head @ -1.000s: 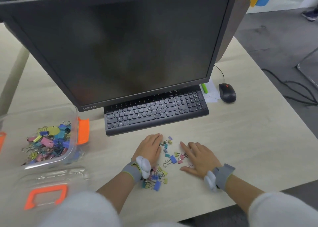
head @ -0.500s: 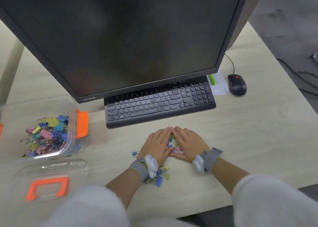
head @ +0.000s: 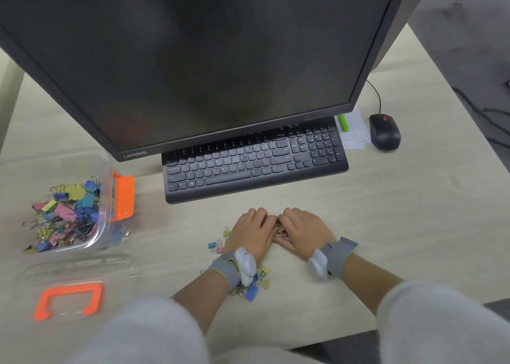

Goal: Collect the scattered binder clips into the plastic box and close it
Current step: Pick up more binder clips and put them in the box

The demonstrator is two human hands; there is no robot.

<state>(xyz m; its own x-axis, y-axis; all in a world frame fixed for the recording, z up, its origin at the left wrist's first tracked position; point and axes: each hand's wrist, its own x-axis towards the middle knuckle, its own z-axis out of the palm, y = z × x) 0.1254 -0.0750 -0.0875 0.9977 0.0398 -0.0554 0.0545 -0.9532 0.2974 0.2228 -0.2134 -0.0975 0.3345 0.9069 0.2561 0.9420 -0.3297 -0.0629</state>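
My left hand (head: 252, 232) and my right hand (head: 300, 229) lie side by side on the desk in front of the keyboard, cupped together over a small heap of binder clips (head: 281, 229) that shows only in the gap between them. More coloured clips (head: 255, 285) lie under my left wrist, and a few loose clips (head: 218, 246) rest just left of that hand. The clear plastic box (head: 106, 198) with orange latches stands at the far left, holding many coloured clips. Its clear lid (head: 69, 300) with an orange handle lies flat in front of the box.
A black keyboard (head: 255, 165) sits just beyond my hands under a large dark monitor (head: 193, 60). A black mouse (head: 384, 132), white papers (head: 356, 131) and a green marker (head: 343, 122) lie at the right. The desk's front edge runs below my forearms.
My hands, which were apart with clips scattered between them, have swept together and now cup those clips. The camera has tilted down and closer to the desk.
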